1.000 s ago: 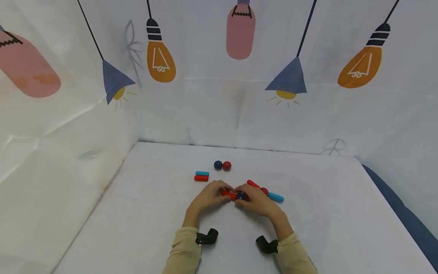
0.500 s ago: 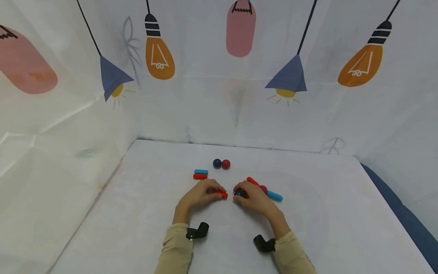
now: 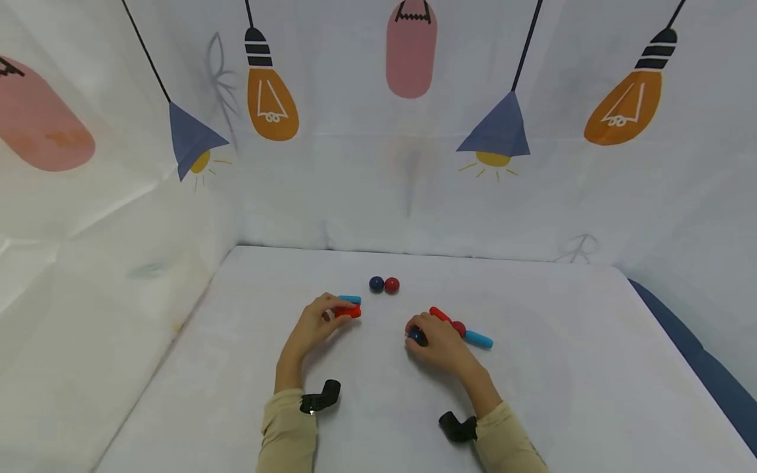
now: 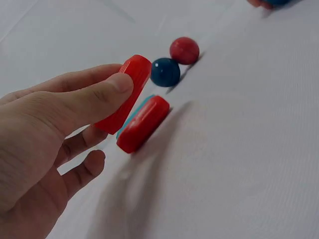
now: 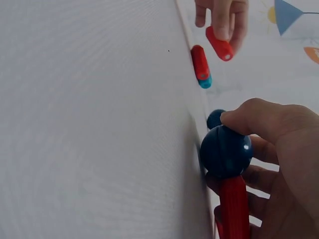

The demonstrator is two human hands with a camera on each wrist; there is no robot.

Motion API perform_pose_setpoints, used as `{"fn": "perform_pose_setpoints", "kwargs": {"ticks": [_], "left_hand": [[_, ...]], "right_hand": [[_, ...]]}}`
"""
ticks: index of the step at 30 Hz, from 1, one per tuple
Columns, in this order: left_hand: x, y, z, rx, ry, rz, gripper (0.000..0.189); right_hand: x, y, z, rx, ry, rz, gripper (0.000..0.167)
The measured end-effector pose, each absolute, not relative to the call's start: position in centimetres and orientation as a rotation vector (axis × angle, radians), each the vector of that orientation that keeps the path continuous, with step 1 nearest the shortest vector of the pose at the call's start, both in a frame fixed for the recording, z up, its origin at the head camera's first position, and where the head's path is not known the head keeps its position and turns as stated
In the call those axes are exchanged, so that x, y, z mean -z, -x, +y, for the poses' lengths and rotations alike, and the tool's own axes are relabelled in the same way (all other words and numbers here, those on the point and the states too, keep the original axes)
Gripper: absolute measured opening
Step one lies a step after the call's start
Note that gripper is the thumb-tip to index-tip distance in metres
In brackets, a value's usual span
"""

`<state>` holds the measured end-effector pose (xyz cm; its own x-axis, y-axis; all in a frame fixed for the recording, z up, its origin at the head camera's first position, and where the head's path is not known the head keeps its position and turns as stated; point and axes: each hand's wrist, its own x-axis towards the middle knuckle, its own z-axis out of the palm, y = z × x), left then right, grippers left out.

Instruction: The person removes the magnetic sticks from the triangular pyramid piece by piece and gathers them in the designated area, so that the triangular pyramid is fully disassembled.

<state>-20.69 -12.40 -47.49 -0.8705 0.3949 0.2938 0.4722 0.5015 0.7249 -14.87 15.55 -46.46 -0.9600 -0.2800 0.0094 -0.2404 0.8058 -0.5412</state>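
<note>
My left hand pinches a short red rod between thumb and fingers. The rod is held just over a second red rod and a light blue rod lying side by side on the table. My right hand grips a dark blue ball by thumb and fingers. From that ball a red rod runs along under the palm in the right wrist view. Just beyond the right hand lies a chain of a red rod, a red ball and a light blue rod.
A dark blue ball and a red ball sit together farther back on the white table. A printed white curtain hangs behind and to the left. Dark blue fabric shows past the right edge.
My left hand has drawn the red rod away from the dark blue ball, carrying it left and back to the paired rods. The right hand has stayed nearly in place with the ball.
</note>
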Motion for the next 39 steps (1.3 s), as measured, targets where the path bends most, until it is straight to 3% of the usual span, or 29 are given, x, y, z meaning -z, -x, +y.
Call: {"fn": "perform_pose_setpoints", "kwargs": {"ticks": [12,25,34,39], "left_hand": [[48.2,20.1,-12.8,1.248,0.541,-2.686,0.021],[48.4,20.2,-12.7,1.293,0.554,-2.697,0.008],[47.5,20.2,-13.0,1.372,0.665,-2.896,0.018],[48.0,20.4,-12.9,1.376,0.559,-2.904,0.014]], "right_hand": [[45.6,14.2,15.9,0.866,0.448,2.902,0.027],[45.2,14.3,17.5,0.723,0.463,2.94,0.02],[44.9,14.6,18.1,0.714,0.447,2.957,0.02],[44.9,14.8,18.0,0.732,0.456,2.955,0.019]]}}
